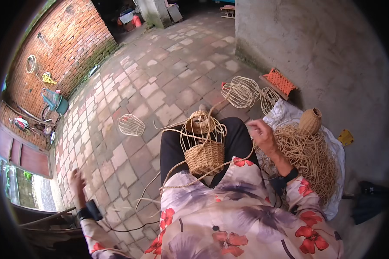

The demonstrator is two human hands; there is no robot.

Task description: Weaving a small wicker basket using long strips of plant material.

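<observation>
Left hand (pixel 78 186) out over the paving (pixel 100 142), fingers loosely apart, nothing seen in it. Bare ribbed frame (pixel 131 125) lying on the paving. Part-woven basket (pixel 204 158) on the lap: lower body and neck woven, ribs bare between. Cord (pixel 177 186) runs round its near side toward right hand (pixel 263 136), fingers curled, can't tell if clamped on it. Cord heap (pixel 309 162) beyond. Looks like mid-weave; next move calls for taut cord, basket steadied

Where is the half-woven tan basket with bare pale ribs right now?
In the head view, the half-woven tan basket sits near the centre, on the lap between black-trousered legs, left of the right hand.
</observation>
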